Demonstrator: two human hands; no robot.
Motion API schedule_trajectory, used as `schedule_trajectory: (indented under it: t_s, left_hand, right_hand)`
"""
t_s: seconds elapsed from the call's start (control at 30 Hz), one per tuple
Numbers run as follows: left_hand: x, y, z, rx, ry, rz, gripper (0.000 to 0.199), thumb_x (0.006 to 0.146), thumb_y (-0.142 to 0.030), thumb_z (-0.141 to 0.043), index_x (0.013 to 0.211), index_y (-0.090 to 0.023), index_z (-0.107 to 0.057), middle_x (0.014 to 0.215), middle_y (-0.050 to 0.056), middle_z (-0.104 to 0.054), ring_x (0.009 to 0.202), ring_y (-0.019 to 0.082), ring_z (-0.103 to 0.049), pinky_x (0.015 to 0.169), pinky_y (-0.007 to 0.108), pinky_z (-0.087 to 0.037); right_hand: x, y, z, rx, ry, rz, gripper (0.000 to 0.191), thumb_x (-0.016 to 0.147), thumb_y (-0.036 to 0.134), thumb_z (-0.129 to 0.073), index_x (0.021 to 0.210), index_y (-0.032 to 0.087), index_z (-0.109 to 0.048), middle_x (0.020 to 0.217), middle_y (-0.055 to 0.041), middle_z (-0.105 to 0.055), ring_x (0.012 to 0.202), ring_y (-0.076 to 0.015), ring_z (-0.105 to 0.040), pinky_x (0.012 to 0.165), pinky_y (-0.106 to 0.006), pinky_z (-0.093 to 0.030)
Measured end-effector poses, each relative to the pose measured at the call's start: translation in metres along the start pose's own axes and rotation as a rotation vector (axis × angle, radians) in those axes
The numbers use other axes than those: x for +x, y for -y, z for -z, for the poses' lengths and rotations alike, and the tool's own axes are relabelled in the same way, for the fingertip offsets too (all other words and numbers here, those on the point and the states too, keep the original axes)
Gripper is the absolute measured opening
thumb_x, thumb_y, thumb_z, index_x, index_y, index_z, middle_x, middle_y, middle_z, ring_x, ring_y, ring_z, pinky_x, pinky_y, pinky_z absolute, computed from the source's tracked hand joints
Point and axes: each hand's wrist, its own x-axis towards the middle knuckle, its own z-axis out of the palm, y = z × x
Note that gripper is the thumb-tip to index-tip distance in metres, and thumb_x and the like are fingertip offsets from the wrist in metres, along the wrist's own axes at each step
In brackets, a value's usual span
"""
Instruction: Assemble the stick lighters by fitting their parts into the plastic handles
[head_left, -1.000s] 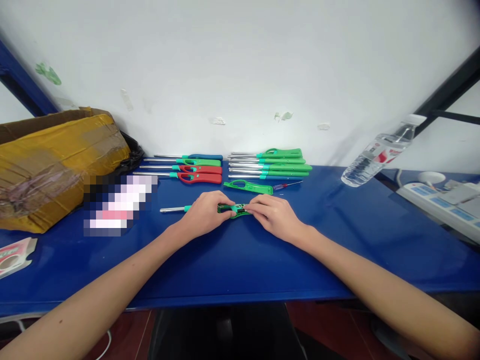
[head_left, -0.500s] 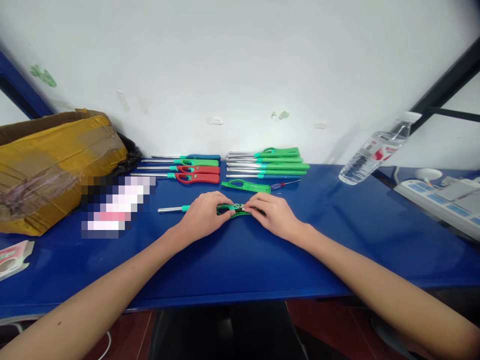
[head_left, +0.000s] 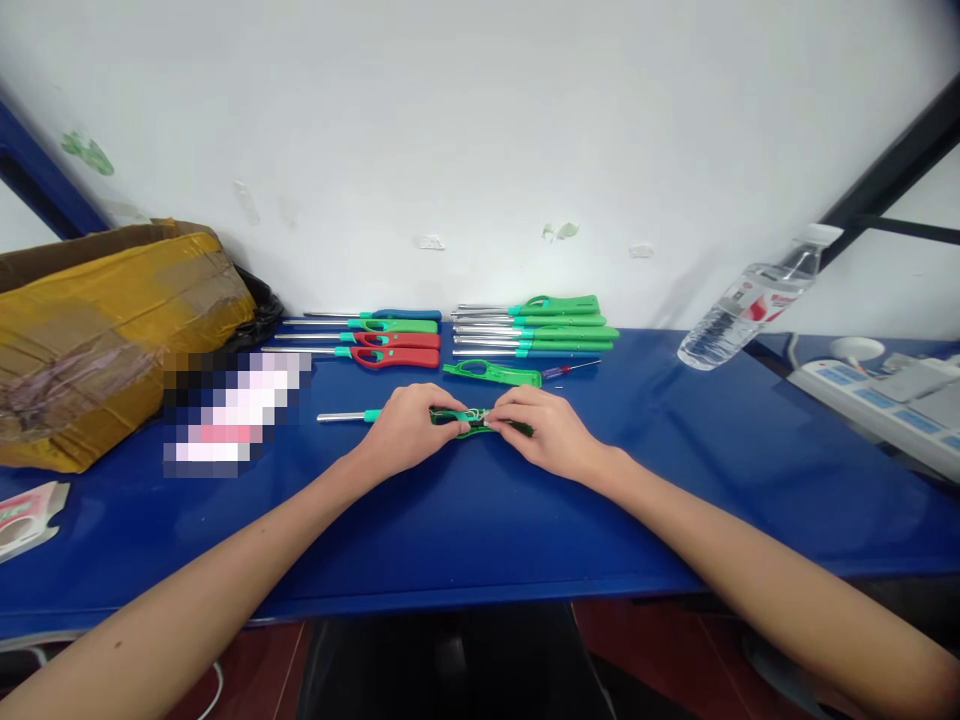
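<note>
A green long-neck lighter (head_left: pixel 346 417) lies across the blue table with its handle laid open, inner parts and a pale wire showing. My left hand (head_left: pixel 411 428) is closed around the front of its handle, thumb and forefinger at the trigger opening. At the handle's middle, my right hand (head_left: pixel 551 428) pinches with its fingertips; they hide whatever small part they touch. Just behind the hands rests a loose green handle half (head_left: pixel 495 373). Beside that lies a small screwdriver (head_left: pixel 559 372) with a purplish handle.
Red, green and blue lighters (head_left: pixel 397 357) lie in a row at back left, more lighters (head_left: pixel 570 320) at back right. A taped cardboard box (head_left: pixel 112 340) stands left. At right are a water bottle (head_left: pixel 746 300) and a white power strip (head_left: pixel 877 405).
Both hands stay almost where they were. The lighter's metal tube has turned very slightly, and the fingers have shifted a little at the open handle.
</note>
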Motion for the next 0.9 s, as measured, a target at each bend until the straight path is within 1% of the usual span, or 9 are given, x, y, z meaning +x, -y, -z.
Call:
schedule_trajectory:
  t_s: [0.2, 0.33, 0.47, 0.6, 0.7, 0.8, 0.9]
  left_hand:
    - [0.0012, -0.0004, 0.0015, -0.013, 0.014, 0.031, 0.012, 0.077, -0.026, -0.072, 0.087, -0.026, -0.078, 0.093, -0.001, -0.074, 0.086, 0.019, -0.067, 0.076, 0.027, -0.051]
    - [0.0017, 0.0012, 0.0029, -0.025, 0.032, 0.037, 0.012, 0.076, -0.028, -0.074, 0.087, -0.026, -0.078, 0.093, -0.001, -0.074, 0.086, 0.018, -0.067, 0.075, 0.026, -0.049]
    - [0.0017, 0.0036, 0.0030, -0.030, 0.043, -0.002, 0.012, 0.077, -0.027, -0.073, 0.088, -0.025, -0.078, 0.092, -0.001, -0.073, 0.083, 0.017, -0.066, 0.071, 0.024, -0.048]
    - [0.0015, 0.0050, 0.0031, -0.018, 0.043, -0.037, 0.013, 0.078, -0.027, -0.073, 0.090, -0.025, -0.078, 0.092, -0.001, -0.073, 0.082, 0.017, -0.066, 0.071, 0.024, -0.048]
    - [0.0011, 0.0047, 0.0041, 0.023, 0.045, -0.077, 0.014, 0.079, -0.027, -0.073, 0.092, -0.024, -0.078, 0.092, 0.000, -0.072, 0.082, 0.017, -0.066, 0.071, 0.025, -0.048]
    - [0.0006, 0.0046, 0.0057, 0.082, 0.051, -0.147, 0.015, 0.082, -0.027, -0.071, 0.095, -0.023, -0.077, 0.093, 0.001, -0.072, 0.081, 0.017, -0.066, 0.071, 0.026, -0.047]
    - [0.0001, 0.0065, 0.0071, 0.125, 0.066, -0.207, 0.016, 0.084, -0.027, -0.070, 0.098, -0.024, -0.077, 0.095, 0.002, -0.071, 0.083, 0.017, -0.065, 0.074, 0.027, -0.048]
  right_hand:
    - [0.0004, 0.0013, 0.0000, -0.012, 0.027, -0.011, 0.023, 0.096, 0.025, -0.049, 0.098, 0.018, -0.071, 0.097, -0.0073, -0.070, 0.089, -0.0177, -0.064, 0.078, -0.032, -0.053]
    - [-0.0003, 0.0030, 0.0001, -0.086, 0.004, 0.026, 0.023, 0.097, 0.024, -0.048, 0.099, 0.019, -0.070, 0.096, -0.0074, -0.069, 0.087, -0.0175, -0.063, 0.076, -0.031, -0.052]
    - [-0.0011, 0.0045, 0.0007, -0.228, -0.037, 0.121, 0.023, 0.095, 0.018, -0.048, 0.095, 0.020, -0.071, 0.091, -0.0058, -0.069, 0.080, -0.0165, -0.061, 0.069, -0.029, -0.049]
    - [-0.0005, 0.0060, 0.0002, -0.318, -0.036, 0.172, 0.022, 0.095, 0.016, -0.049, 0.093, 0.019, -0.070, 0.089, -0.0050, -0.070, 0.078, -0.0157, -0.061, 0.068, -0.029, -0.047]
    - [-0.0001, 0.0066, -0.0014, -0.405, -0.013, 0.215, 0.021, 0.094, 0.013, -0.048, 0.093, 0.017, -0.069, 0.090, -0.0051, -0.070, 0.076, -0.0158, -0.060, 0.066, -0.029, -0.046]
    - [-0.0001, 0.0079, -0.0021, -0.478, 0.025, 0.238, 0.023, 0.094, 0.011, -0.046, 0.094, 0.015, -0.069, 0.089, -0.0059, -0.070, 0.075, -0.0164, -0.060, 0.064, -0.030, -0.045]
    - [0.0001, 0.0097, -0.0006, -0.476, 0.065, 0.233, 0.023, 0.095, 0.012, -0.045, 0.094, 0.015, -0.068, 0.087, -0.0060, -0.069, 0.077, -0.0166, -0.060, 0.064, -0.030, -0.045]
